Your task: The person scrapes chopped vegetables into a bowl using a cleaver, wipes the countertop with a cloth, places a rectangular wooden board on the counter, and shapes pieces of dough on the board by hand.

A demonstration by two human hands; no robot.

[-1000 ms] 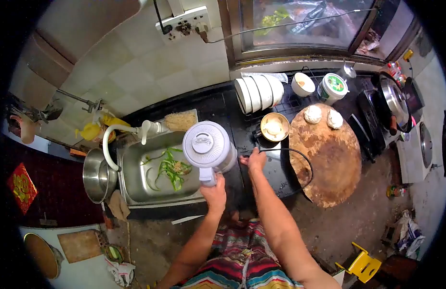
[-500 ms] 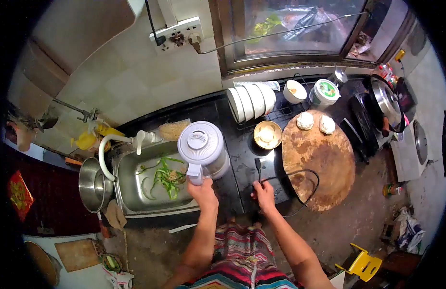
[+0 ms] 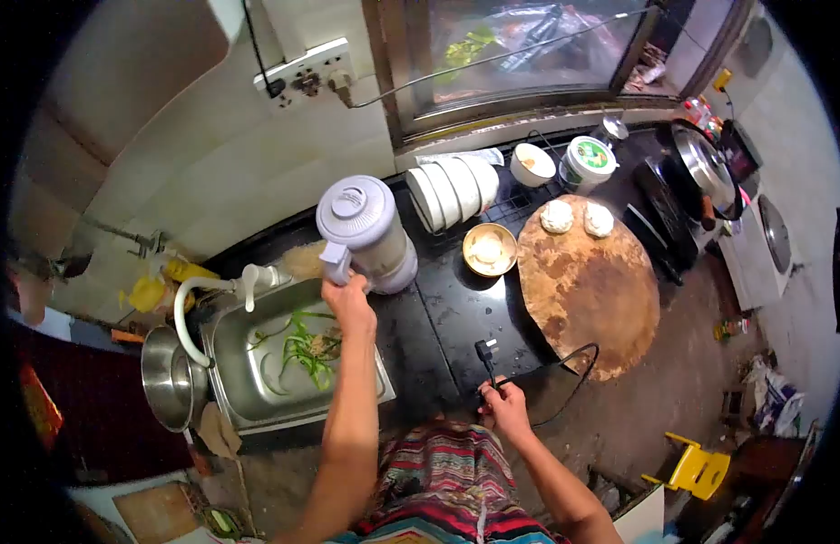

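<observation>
A grey-lidded blender (image 3: 381, 238) with a see-through body stands on the black counter, right of the sink. My left hand (image 3: 350, 306) is closed around its handle. Closer to my body, my right hand (image 3: 506, 406) pinches a black power cord (image 3: 590, 355) just below its plug (image 3: 484, 350). The plug points up and away from me, its metal pins showing. From my right hand the cord loops out over the near edge of the round wooden chopping board (image 3: 610, 272). Two white dough-like lumps (image 3: 577, 218) lie at the board's far end.
Green scraps lie in the steel sink (image 3: 222, 363), under a white tap (image 3: 186, 308). A small brass-coloured bowl (image 3: 470, 263), stacked white bowls (image 3: 452, 192) and a lidded tub (image 3: 589, 161) stand behind. A power strip (image 3: 302, 68) hangs on the wall; a pan (image 3: 706, 172) stands right.
My left hand has shifted the blender back toward the wall. My right hand, with the plug, has come nearer to my body. The camera view has turned slightly.
</observation>
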